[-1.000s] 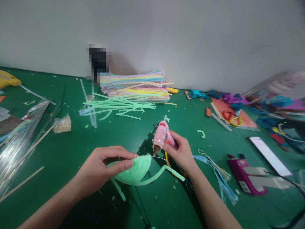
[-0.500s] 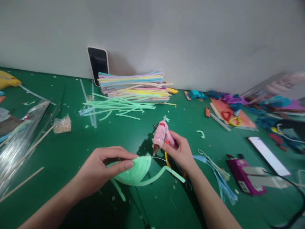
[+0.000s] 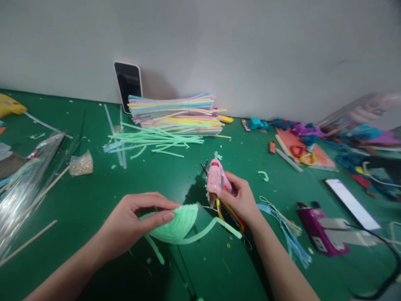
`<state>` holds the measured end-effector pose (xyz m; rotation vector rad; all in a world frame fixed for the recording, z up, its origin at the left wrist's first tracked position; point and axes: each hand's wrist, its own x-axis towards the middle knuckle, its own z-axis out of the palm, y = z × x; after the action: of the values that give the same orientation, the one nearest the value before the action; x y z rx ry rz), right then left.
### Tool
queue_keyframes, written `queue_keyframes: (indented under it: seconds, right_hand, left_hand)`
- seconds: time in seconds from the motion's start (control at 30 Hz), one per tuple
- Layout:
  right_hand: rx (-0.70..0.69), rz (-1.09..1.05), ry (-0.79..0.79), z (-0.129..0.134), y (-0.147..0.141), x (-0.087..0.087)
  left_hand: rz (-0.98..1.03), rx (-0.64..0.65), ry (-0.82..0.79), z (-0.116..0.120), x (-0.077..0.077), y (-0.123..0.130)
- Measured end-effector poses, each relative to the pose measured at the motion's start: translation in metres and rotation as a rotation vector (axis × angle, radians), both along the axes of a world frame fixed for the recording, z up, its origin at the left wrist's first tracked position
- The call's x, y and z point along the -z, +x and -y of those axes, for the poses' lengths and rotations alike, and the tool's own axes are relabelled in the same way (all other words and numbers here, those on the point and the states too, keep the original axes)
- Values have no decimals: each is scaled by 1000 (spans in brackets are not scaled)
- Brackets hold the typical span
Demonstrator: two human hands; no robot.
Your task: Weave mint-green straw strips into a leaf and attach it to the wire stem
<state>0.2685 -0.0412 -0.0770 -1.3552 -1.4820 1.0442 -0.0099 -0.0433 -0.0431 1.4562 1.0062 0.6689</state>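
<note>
fingers (image 3: 162, 218) tight on green piece (image 3: 181, 225), glue gun (image 3: 214, 179)

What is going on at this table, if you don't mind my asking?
Someone is working at a green table. The left hand pinches a curved light-green piece, and the right hand holds a pink glue gun. Its nozzle points down just beyond the piece's right end, with a gap showing between them. Farther back, loose green strips lie in front of a pastel stack.
</note>
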Motion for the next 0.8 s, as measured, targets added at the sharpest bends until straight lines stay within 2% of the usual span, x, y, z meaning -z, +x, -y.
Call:
queue_keyframes:
  seconds: [0.13, 0.3, 0.53, 0.8]
  right_hand:
    - [18, -37, 14, 0, -2, -1]
    - [18, 21, 24, 0, -6, -2]
    - [-15, 56, 20, 1, 3, -6]
    - [116, 94, 92, 0, -4, -9]
  left_hand:
    - [5, 0, -1, 0, 0, 0]
    - [-1, -4, 0, -1, 0, -1]
    - [-20, -4, 3, 0, -2, 0]
    - [-2, 4, 11, 1, -4, 0]
